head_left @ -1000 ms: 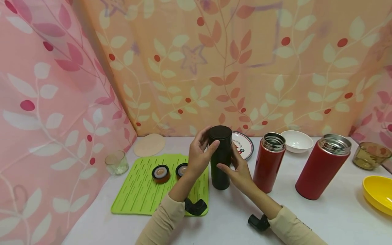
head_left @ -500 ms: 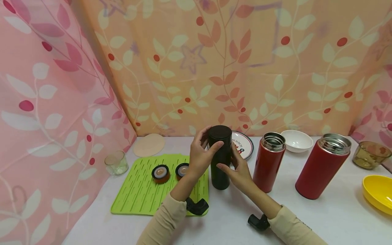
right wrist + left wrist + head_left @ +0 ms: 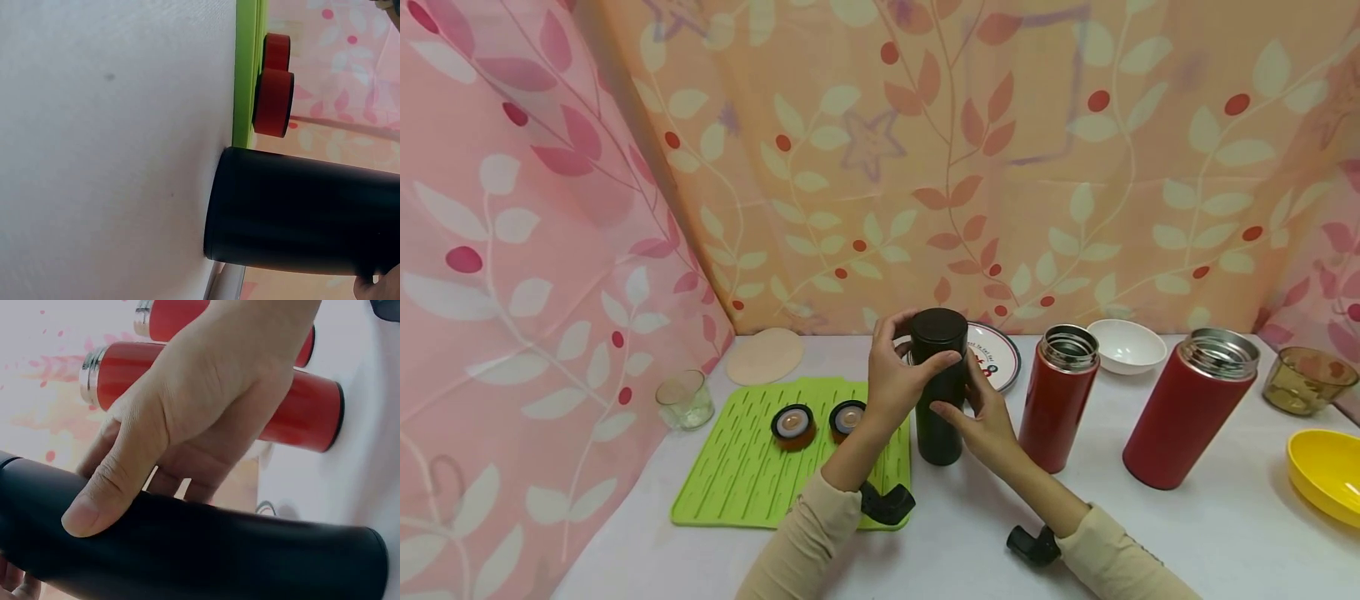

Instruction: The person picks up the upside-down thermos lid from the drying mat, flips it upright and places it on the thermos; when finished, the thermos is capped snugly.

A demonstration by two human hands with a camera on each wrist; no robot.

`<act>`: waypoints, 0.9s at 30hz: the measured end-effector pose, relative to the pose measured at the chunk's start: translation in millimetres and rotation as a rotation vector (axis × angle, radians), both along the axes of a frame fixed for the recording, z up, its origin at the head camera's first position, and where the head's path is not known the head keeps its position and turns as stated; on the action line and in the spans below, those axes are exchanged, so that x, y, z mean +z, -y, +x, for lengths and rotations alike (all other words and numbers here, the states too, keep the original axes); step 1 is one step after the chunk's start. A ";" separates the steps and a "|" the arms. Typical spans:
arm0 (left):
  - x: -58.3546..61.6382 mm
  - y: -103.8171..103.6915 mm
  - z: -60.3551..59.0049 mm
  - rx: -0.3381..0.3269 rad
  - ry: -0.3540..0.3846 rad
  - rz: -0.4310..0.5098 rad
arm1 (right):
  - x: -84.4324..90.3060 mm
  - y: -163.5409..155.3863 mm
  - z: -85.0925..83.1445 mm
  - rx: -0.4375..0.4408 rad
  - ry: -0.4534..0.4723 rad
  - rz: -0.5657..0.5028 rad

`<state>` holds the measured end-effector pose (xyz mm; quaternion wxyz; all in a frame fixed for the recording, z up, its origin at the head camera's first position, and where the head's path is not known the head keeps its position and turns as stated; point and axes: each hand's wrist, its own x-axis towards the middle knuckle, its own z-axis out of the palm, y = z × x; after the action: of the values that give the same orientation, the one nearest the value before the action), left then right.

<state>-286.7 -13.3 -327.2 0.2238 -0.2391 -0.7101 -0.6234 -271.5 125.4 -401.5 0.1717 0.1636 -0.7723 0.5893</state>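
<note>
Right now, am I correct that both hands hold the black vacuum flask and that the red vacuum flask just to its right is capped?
Not quite: that red vacuum flask is uncapped, its open metal mouth showing in the head view. The left hand and right hand do hold the black vacuum flask.

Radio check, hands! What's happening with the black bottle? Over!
Left hand grips black bottle near top, right hand holds lower. Bottle upright on table, lid on. Nearer red bottle close by; nothing seen blocking.
</note>
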 end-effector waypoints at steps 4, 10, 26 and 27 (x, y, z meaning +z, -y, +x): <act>-2.2 0.2 -0.9 -0.025 0.005 0.019 | 5.2 0.7 3.2 0.006 0.017 -0.005; -5.8 7.7 -0.1 -0.159 0.001 0.046 | 24.6 4.4 17.5 0.000 0.042 0.010; -3.3 1.6 0.2 -0.014 -0.019 -0.016 | 6.4 1.6 4.2 0.006 0.024 -0.002; -4.1 2.9 0.1 -0.037 -0.024 -0.016 | 3.2 1.0 1.8 0.002 0.024 -0.007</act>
<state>-286.6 -16.3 -331.3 0.2187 -0.2616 -0.7076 -0.6189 -269.7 124.4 -398.3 0.1625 0.1569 -0.7721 0.5940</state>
